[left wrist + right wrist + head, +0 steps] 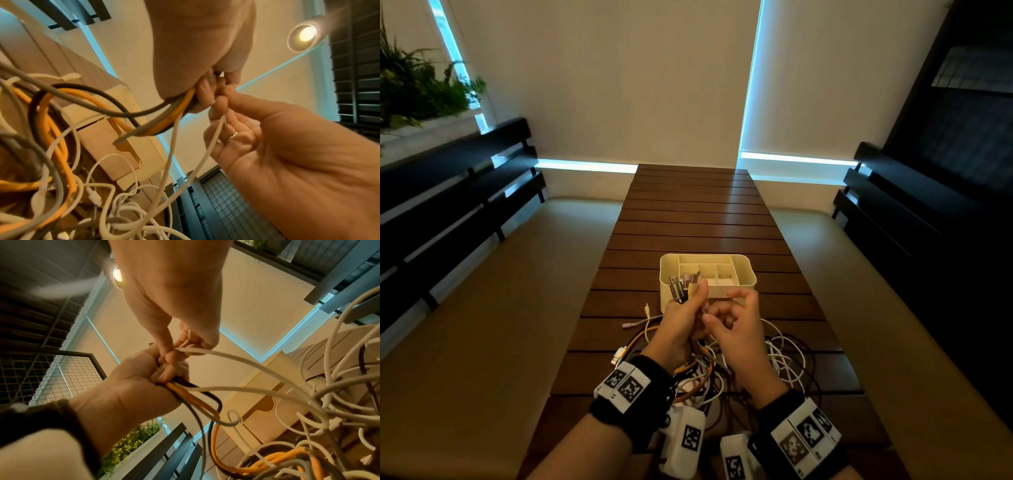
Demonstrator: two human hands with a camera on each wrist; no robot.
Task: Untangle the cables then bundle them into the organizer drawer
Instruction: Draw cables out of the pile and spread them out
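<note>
Organizer (747, 274) compartments seemingly bare, cables (784, 356) outside

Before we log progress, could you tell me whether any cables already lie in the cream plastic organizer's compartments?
No, the cream plastic organizer shows bare compartments, while the left hand holds the bunched cable ends in front of it.

A tangle of cables (726, 370) (white, orange, grey and black) lies heaped on the wood directly under both wrists. Several strands rise from it into the left hand (681, 322), whose fist grips them with their plug ends (683, 286) sticking up above the thumb. One thin white cable (213, 136) is pinched by the right hand (736, 325), just beside the left fist. The cream organizer drawer (746, 274), open-topped with dividers, stands just beyond the fingertips.
</note>
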